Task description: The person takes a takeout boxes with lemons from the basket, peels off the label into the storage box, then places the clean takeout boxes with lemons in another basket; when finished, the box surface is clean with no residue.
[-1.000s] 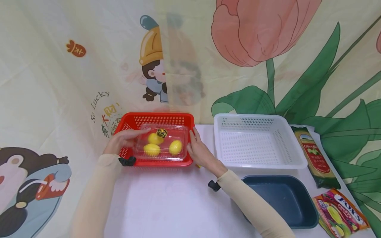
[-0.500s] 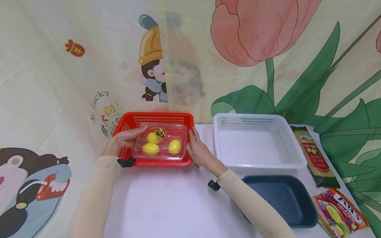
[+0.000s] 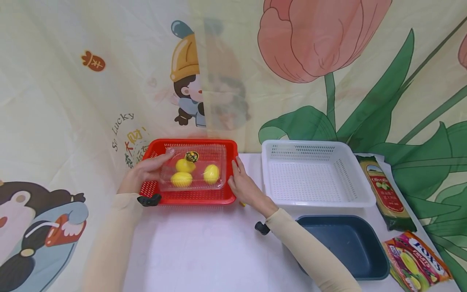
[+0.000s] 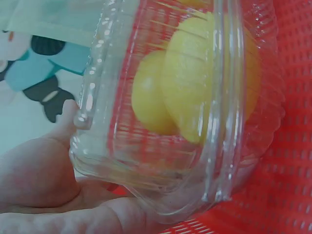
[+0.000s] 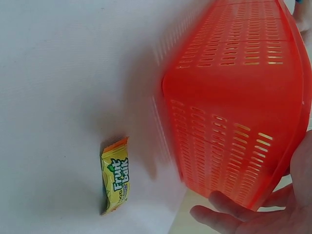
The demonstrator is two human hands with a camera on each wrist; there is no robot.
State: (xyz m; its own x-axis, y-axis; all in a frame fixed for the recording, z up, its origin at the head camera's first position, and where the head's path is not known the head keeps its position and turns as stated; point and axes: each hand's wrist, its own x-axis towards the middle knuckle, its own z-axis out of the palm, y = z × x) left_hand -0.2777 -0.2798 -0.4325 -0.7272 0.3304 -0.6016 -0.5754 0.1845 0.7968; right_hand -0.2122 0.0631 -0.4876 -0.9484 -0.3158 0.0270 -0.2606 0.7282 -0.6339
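Observation:
My left hand point(image 3: 146, 168) grips the left end of a clear plastic clamshell box point(image 3: 198, 152) with several yellow lemons point(image 3: 181, 179) inside. Its thumb lies over the lid, and the other fingers pass under the box in the left wrist view. The box is tilted and overlaps the red plastic basket point(image 3: 204, 199). My right hand point(image 3: 246, 186) holds the basket's right rim, thumb at the top edge and fingers along the outer side. Close to that corner, a yellow wrapped candy point(image 5: 115, 176) lies on the white table.
To the right stands a white plastic basket point(image 3: 310, 202), with a dark blue tub point(image 3: 343, 243) in front of it, partly behind my right sleeve. An olive-oil-labelled packet point(image 3: 386, 192) and a Fox's Fruits candy bag point(image 3: 417, 261) lie at the right edge. A printed curtain hangs behind.
My left hand has moved the clamshell box up and slightly left over the red basket. The right hand has stayed at the basket's rim.

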